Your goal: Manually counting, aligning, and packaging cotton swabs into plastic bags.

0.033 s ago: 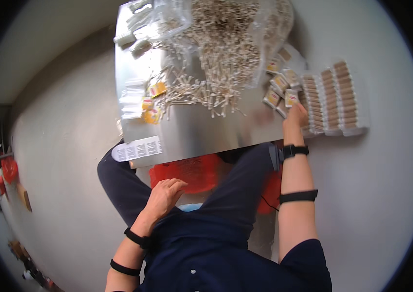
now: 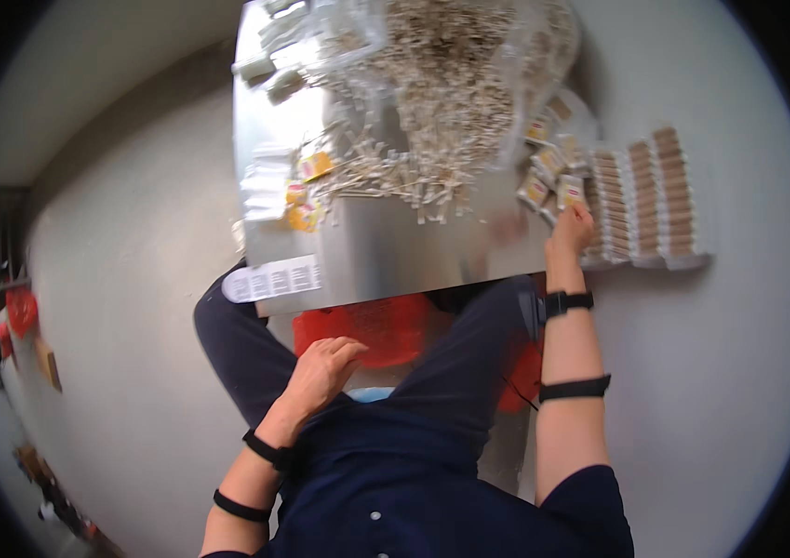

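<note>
My right hand (image 2: 571, 232) is at the right edge of the metal table, fingers closed on the near end of a small white and yellow packet (image 2: 571, 191). Several similar packets (image 2: 548, 160) lie loosely grouped just beyond it. Over my lap hangs my left hand (image 2: 325, 372), empty, with its fingers loosely stretched and pointing right. A large heap of cotton swabs (image 2: 446, 102) covers the far middle of the table, with loose swabs (image 2: 414, 181) spread along its near side. What the right fingertips do under the packet is hidden.
Long stacks of brown-topped packs (image 2: 642, 200) stand beside the table's right edge. Yellow packets (image 2: 304, 216), clear plastic pieces (image 2: 267, 181) and a printed label strip (image 2: 274, 279) lie on the left side. A red bag (image 2: 367, 330) is under the table's front edge.
The whole view has shifted slightly, so the table and things appear a little farther right. Both hands keep nearly the same pose, the right one still at the packet.
</note>
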Available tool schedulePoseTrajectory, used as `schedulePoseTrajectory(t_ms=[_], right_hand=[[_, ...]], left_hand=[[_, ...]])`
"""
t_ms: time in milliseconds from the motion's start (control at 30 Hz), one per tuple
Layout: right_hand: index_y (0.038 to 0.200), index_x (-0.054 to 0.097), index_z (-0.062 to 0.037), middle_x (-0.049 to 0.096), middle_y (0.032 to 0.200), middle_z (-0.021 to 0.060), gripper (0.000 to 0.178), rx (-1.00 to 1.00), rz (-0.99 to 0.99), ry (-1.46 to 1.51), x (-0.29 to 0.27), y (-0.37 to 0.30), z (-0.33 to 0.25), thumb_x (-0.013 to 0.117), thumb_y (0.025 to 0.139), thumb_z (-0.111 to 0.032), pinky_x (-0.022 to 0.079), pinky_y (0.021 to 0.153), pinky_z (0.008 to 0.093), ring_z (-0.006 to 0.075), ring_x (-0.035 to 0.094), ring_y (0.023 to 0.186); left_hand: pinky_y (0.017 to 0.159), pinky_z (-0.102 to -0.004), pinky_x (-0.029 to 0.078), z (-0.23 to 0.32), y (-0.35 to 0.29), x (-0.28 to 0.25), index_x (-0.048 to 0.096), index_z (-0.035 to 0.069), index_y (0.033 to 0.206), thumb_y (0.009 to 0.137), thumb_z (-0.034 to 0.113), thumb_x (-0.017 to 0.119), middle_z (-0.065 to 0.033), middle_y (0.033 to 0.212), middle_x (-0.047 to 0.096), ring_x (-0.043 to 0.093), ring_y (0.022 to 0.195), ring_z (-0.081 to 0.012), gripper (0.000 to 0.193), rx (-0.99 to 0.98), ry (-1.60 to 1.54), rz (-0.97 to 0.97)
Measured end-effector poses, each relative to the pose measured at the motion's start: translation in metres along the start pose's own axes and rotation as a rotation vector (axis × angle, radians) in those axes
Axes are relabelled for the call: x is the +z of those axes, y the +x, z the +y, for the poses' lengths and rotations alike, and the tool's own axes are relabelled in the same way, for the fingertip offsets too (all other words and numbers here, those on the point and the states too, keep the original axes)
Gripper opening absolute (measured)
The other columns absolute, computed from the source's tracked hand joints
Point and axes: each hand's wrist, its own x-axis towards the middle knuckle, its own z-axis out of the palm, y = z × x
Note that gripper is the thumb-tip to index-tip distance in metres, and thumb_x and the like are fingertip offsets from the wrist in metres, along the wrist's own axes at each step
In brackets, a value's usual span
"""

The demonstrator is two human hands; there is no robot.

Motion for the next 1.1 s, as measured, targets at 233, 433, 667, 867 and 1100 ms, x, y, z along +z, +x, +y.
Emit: schedulePoseTrajectory(t_ms=[233,433,667,867,1100], right_hand=[[0.101,0.068,-0.0043,0.069,0.088,0.0093,0.010,-0.402,-1.112,0.033,0.034,-0.229,-0.074,0.065,0.092,-0.008,0.051,0.067,0.0301,0.0166,0.066,0.077],[0.099,0.070,-0.0064,0.061,0.092,0.0077,0.012,-1.010,-0.973,0.044,0.129,-0.326,-0.108,0.069,0.088,-0.010,0.052,0.070,0.0391,0.0291,0.064,0.084],[0.089,0.068,-0.0068,0.058,0.092,0.0072,0.010,-1.049,-0.916,-0.201,0.202,-0.333,-0.108,0.071,0.080,-0.007,0.052,0.074,0.0406,0.0279,0.062,0.090],[0.095,0.066,-0.0088,0.058,0.095,0.0071,0.019,-1.105,-0.841,-0.129,0.188,-0.341,-0.114,0.075,0.078,-0.011,0.052,0.078,0.0392,0.0268,0.061,0.093],[0.079,0.060,-0.0089,0.057,0.083,0.0062,0.024,-1.276,-0.778,-0.154,0.189,-0.336,-0.107,0.081,0.068,-0.013,0.050,0.073,0.0389,0.0264,0.060,0.083]], left_hand=[[0.089,-0.0421,0.050,-0.027,-0.001,-0.015,0.066,0.005,0.109,0.092,0.015,0.062,-0.0106,0.105,0.068,0.064,0.099,-0.0312,0.019,-0.026,-0.069,0.127],[0.088,-0.0414,0.051,-0.051,-0.016,-0.037,0.065,0.004,0.110,0.092,0.011,0.064,-0.0115,0.105,0.068,0.064,0.100,-0.0325,0.019,-0.114,-0.160,0.227],[0.087,-0.0370,0.053,-0.075,-0.035,-0.051,0.065,0.003,0.111,0.093,0.009,0.063,-0.0120,0.107,0.068,0.066,0.101,-0.0306,0.020,-0.203,-0.386,0.319],[0.084,-0.0297,0.052,-0.089,-0.028,-0.055,0.067,0.000,0.109,0.095,0.005,0.061,-0.0105,0.100,0.071,0.069,0.091,-0.0214,0.016,-0.329,-0.611,0.497],[0.085,-0.0271,0.052,-0.103,-0.020,-0.052,0.068,-0.001,0.110,0.098,0.005,0.058,-0.0083,0.101,0.072,0.067,0.091,-0.0143,0.017,-0.361,-0.793,0.571]])
